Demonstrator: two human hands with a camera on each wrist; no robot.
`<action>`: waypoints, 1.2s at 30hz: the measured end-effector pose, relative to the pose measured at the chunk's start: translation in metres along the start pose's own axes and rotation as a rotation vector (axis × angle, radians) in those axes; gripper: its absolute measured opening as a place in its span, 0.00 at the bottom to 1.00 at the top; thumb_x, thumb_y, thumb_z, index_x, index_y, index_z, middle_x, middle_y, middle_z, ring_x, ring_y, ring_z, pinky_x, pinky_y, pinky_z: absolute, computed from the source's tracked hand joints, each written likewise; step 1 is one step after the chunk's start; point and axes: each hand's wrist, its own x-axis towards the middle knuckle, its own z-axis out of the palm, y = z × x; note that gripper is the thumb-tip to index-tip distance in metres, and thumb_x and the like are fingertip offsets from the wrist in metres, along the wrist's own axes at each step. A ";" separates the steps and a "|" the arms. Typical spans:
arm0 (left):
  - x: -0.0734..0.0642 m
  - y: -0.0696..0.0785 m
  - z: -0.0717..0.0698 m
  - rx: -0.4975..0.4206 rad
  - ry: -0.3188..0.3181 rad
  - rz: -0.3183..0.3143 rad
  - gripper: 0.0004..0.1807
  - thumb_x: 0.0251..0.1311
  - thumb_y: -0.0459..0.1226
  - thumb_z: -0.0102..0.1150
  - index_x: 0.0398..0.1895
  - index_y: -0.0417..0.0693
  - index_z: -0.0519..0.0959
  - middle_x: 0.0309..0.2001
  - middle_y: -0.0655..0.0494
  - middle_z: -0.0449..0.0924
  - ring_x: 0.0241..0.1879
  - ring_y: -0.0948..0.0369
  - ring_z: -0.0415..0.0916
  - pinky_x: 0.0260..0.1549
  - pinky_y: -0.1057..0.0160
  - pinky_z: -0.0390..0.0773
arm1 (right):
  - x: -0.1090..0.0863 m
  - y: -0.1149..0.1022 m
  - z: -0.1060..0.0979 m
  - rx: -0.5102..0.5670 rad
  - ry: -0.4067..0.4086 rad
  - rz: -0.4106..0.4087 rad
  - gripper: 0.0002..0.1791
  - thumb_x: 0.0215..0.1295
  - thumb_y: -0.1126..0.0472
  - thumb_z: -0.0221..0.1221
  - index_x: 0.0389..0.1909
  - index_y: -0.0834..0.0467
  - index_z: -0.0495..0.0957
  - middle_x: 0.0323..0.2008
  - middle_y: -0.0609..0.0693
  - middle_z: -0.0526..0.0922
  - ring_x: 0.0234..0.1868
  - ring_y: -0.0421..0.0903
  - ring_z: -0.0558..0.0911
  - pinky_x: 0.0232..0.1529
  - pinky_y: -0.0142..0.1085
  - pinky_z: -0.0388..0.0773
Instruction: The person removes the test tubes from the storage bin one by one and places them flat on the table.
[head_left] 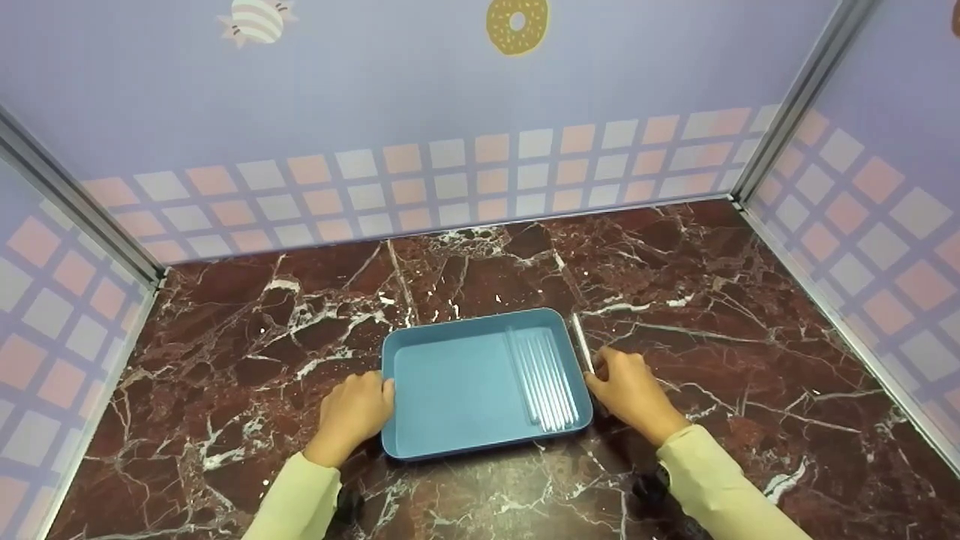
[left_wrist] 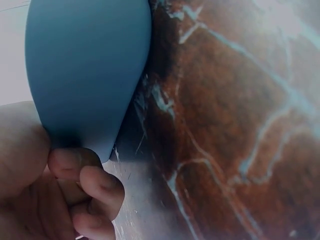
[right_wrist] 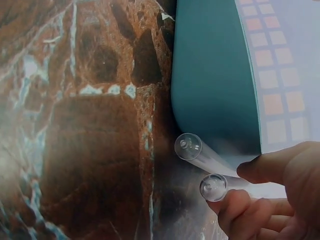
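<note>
A blue rectangular tray (head_left: 457, 390) sits on the marbled surface, with several clear tubes (head_left: 545, 375) lying side by side in its right part. My left hand (head_left: 358, 407) grips the tray's left rim, the fingers curled against the outer wall in the left wrist view. Just beyond the tray's right side, my right hand (head_left: 630, 386) pinches a slim clear tube (right_wrist: 214, 187) between thumb and fingers. Right beside it in the right wrist view is a second clear tube (right_wrist: 189, 146), its round end close to the tray's outer wall.
Dark red marbled tabletop (head_left: 720, 315) with white veins surrounds the tray. Lilac panels with a checked band (head_left: 450, 180) stand at the back and both sides, joined by grey metal corner posts (head_left: 795, 105).
</note>
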 end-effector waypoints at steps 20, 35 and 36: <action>0.001 0.000 0.000 -0.009 -0.008 -0.008 0.17 0.68 0.42 0.45 0.30 0.40 0.80 0.29 0.39 0.81 0.24 0.42 0.77 0.19 0.45 0.72 | 0.000 0.004 0.006 0.020 -0.030 0.003 0.05 0.56 0.64 0.63 0.28 0.60 0.77 0.18 0.49 0.80 0.16 0.40 0.76 0.26 0.38 0.75; -0.001 0.000 0.000 -0.007 0.015 0.010 0.16 0.67 0.41 0.47 0.30 0.40 0.80 0.27 0.39 0.80 0.21 0.44 0.75 0.16 0.48 0.70 | -0.001 0.004 0.005 0.021 -0.016 -0.004 0.03 0.54 0.65 0.62 0.26 0.60 0.78 0.18 0.48 0.80 0.21 0.42 0.76 0.26 0.38 0.73; -0.001 0.000 0.000 -0.005 0.016 0.011 0.16 0.67 0.41 0.47 0.30 0.40 0.80 0.27 0.39 0.80 0.21 0.44 0.76 0.17 0.48 0.71 | 0.000 0.004 0.004 0.020 -0.017 -0.003 0.03 0.55 0.65 0.62 0.27 0.60 0.78 0.18 0.48 0.79 0.20 0.42 0.76 0.26 0.38 0.73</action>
